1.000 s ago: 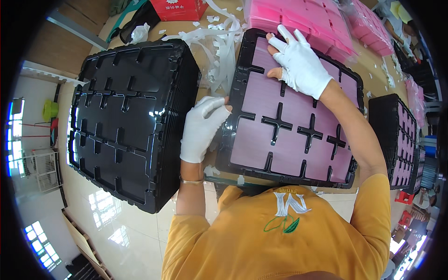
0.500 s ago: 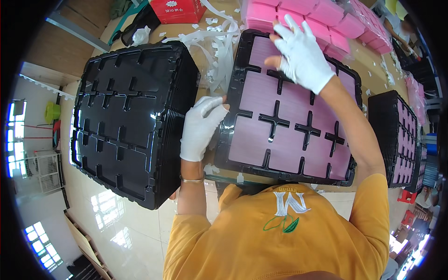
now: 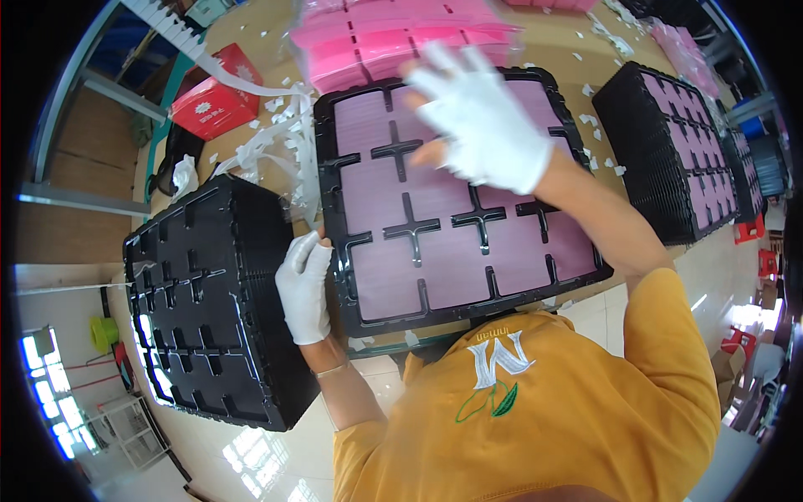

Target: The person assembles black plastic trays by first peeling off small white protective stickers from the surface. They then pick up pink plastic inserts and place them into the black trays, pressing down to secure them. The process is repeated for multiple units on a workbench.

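Observation:
A black plastic tray (image 3: 410, 230) with raised cross-shaped dividers lies in front of me, its compartments lined with pale pink sheets (image 3: 376, 289). My left hand (image 3: 304, 289), in a white glove with bare fingertips, holds the tray's left rim with fingers curled in. Over the upper middle of the tray is my right hand (image 3: 485, 125), gloved the same way, slightly blurred, with fingers spread and nothing in them. Whether its fingertips touch the pink sheets I cannot tell. Left of the tray stands a tall stack of black trays (image 3: 222, 301).
Stacks of bright pink sheets (image 3: 368, 50) lie beyond the tray. At the right stands another stack of black trays (image 3: 644, 159), pink pieces in its top one. A red box (image 3: 216, 96), white strips (image 3: 272, 151) and paper scraps cover the table's far left.
My view has turned, so the tray and stacks appear shifted left. My right hand has come from the tray's far edge toward its middle. My left hand stays at the left rim.

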`<action>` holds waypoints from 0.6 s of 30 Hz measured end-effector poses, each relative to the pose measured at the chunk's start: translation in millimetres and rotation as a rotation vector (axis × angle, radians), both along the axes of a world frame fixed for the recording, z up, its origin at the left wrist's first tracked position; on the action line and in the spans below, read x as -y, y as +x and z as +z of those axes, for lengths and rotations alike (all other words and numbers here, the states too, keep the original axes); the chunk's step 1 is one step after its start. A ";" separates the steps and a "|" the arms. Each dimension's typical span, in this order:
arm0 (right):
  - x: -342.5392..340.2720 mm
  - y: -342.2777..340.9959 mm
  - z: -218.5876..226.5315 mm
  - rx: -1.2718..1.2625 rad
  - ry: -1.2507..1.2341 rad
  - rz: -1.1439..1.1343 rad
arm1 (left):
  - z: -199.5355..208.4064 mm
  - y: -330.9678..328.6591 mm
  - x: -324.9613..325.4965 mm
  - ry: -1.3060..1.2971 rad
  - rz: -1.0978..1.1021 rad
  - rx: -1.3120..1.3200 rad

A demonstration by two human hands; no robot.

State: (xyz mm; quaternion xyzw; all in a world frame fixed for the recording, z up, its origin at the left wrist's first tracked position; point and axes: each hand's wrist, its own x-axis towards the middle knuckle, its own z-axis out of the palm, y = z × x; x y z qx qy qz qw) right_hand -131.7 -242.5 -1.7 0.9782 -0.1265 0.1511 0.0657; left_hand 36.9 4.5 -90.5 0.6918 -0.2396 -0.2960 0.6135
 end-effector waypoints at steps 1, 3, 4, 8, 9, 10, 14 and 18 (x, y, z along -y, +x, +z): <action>11.9 -27.0 3.4 0.006 -0.007 -0.074 | -0.7 -0.4 0.2 -0.006 0.011 -0.024; 45.5 -88.1 -16.7 0.048 -0.230 -0.168 | -3.2 -0.8 4.9 0.003 -0.009 -0.026; 52.4 -110.7 -25.4 -0.014 -0.195 -0.188 | -2.8 -0.9 4.8 0.002 -0.013 -0.036; 60.5 -138.2 -43.4 -0.138 -0.134 -0.249 | -1.5 2.3 2.6 0.025 -0.013 0.013; 60.7 -139.3 -41.9 -0.130 -0.134 -0.258 | -2.6 2.1 2.0 0.035 -0.011 0.027; 64.2 -140.1 -39.0 -0.151 -0.158 -0.300 | -2.8 2.1 1.4 0.033 -0.011 0.045; 71.2 -143.1 -43.1 -0.193 -0.204 -0.362 | -2.5 0.6 1.0 0.043 0.006 0.089; 70.4 -124.1 -46.4 -0.175 -0.183 -0.295 | -0.3 0.8 2.9 0.060 0.017 0.072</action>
